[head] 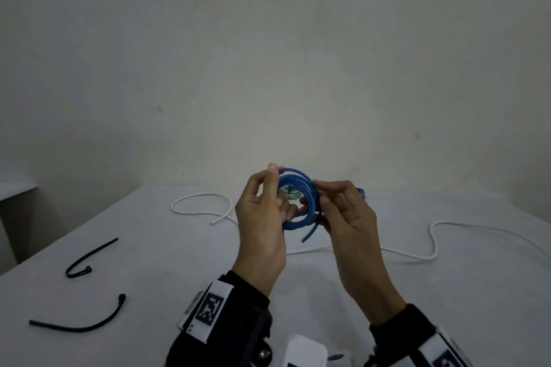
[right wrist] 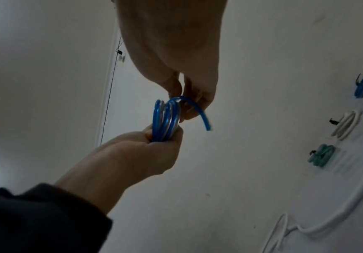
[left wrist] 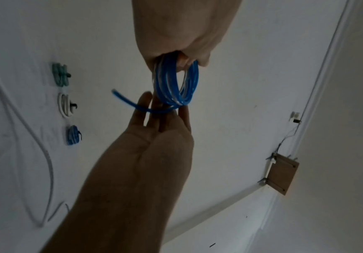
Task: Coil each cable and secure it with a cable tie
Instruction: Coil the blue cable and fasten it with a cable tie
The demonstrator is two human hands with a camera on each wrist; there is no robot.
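Note:
A blue cable [head: 299,202] wound into a small coil hangs in the air above the white table [head: 167,262]. My left hand [head: 269,199] grips the coil's left side, thumb on top and fingers through the ring. On the right side my right hand [head: 320,207] pinches the cable just before its loose end [head: 308,235], which sticks out downward. In the left wrist view the coil [left wrist: 176,85] hangs from my left hand [left wrist: 182,58]. In the right wrist view my right hand [right wrist: 182,97] pinches the strand at the coil [right wrist: 165,119]. Two black cable ties [head: 89,259] [head: 86,325] lie at the left.
A long white cable [head: 432,244] snakes loose across the table, with one end curled at the back [head: 202,205]. Three tied coils lie in a row at the far side: green [left wrist: 60,75], white [left wrist: 65,106], blue [left wrist: 73,135]. A wall stands close behind the table.

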